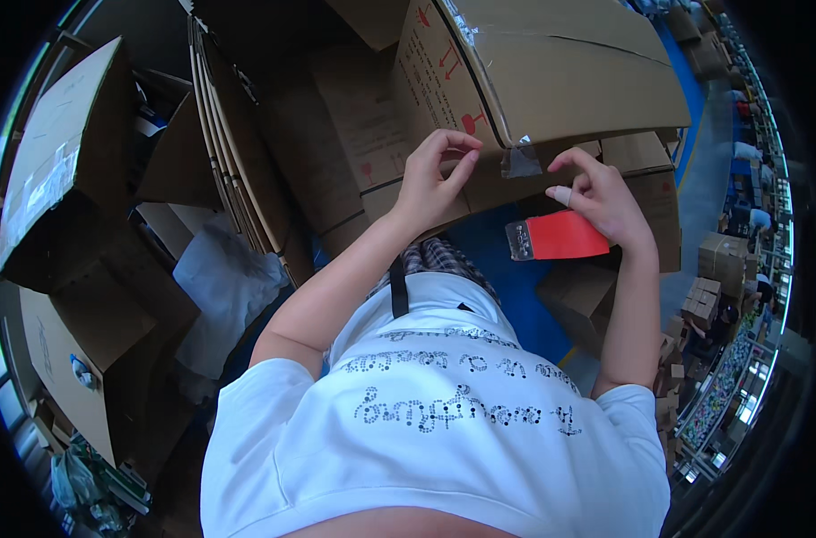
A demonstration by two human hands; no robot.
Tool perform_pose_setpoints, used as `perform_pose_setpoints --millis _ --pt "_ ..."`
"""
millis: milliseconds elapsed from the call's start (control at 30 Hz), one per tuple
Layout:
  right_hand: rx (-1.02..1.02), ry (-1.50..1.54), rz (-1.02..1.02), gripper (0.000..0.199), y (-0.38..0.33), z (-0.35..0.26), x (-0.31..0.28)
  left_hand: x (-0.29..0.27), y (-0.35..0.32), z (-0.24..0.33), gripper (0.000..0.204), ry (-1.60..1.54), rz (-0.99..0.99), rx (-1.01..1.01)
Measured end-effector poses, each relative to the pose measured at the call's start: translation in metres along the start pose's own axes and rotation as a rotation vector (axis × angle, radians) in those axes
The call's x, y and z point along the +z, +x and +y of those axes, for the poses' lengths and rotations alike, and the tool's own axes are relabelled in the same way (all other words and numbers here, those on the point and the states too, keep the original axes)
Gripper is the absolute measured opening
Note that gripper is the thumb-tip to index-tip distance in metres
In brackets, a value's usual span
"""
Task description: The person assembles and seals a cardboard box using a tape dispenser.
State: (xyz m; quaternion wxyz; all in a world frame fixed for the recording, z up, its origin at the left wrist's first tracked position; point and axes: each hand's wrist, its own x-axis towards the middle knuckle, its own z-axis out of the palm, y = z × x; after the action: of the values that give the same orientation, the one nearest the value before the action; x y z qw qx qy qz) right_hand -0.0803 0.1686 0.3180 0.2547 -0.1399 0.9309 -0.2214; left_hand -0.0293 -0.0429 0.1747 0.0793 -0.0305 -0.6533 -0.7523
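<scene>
A large brown carton (569, 76) with red printed marks stands before me. From its near corner hangs a short strip of clear tape (521, 161). My left hand (437, 179) is beside that corner, fingers curled and thumb tip near the index tip with a small gap; nothing shows between them. To the right of the tape, my right hand (605, 199) holds a flat red piece with a clear, dark-edged end (568, 236) against its lower fingers. The right index finger and thumb reach toward the tape, apart from each other. A pale wrap covers one fingertip of that hand.
Folded cardboard sheets (224, 152) stand upright on the left, near an open carton (63, 170) and white plastic wrapping (224, 282). Smaller cartons (580, 300) sit on the right by the blue floor (489, 247). Farther right are stacked boxes (724, 260) and people.
</scene>
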Motion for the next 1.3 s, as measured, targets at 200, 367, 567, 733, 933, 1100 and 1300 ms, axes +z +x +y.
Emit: perform_pose_setpoints --millis 200,367,567,733,933,1100,1300 --pt "0.002 0.177 -0.008 0.025 -0.004 -0.01 0.02 0.018 -0.001 -0.001 0.014 -0.027 -0.019 0.008" --pt "-0.022 0.098 0.062 0.023 0.002 -0.015 0.025 0.022 0.001 -0.004 0.018 0.046 0.03 0.016" --pt "-0.034 0.189 0.11 0.02 0.001 -0.012 0.032 0.022 -0.003 0.001 0.025 0.018 0.053 0.04" --pt "-0.007 0.193 0.097 0.019 0.0 -0.021 0.029 0.027 -0.001 -0.002 0.032 0.08 0.07 0.066" --pt "-0.001 0.156 0.123 0.019 0.0 -0.019 0.029 0.029 -0.003 0.003 0.032 0.014 0.057 0.016" --pt "-0.017 0.119 0.123 0.018 0.004 -0.016 0.03 0.028 -0.002 -0.001 0.025 -0.044 0.046 0.001" --pt "-0.071 0.057 0.201 0.018 0.007 -0.012 0.034 0.021 0.001 0.004 0.019 -0.058 0.027 -0.066"
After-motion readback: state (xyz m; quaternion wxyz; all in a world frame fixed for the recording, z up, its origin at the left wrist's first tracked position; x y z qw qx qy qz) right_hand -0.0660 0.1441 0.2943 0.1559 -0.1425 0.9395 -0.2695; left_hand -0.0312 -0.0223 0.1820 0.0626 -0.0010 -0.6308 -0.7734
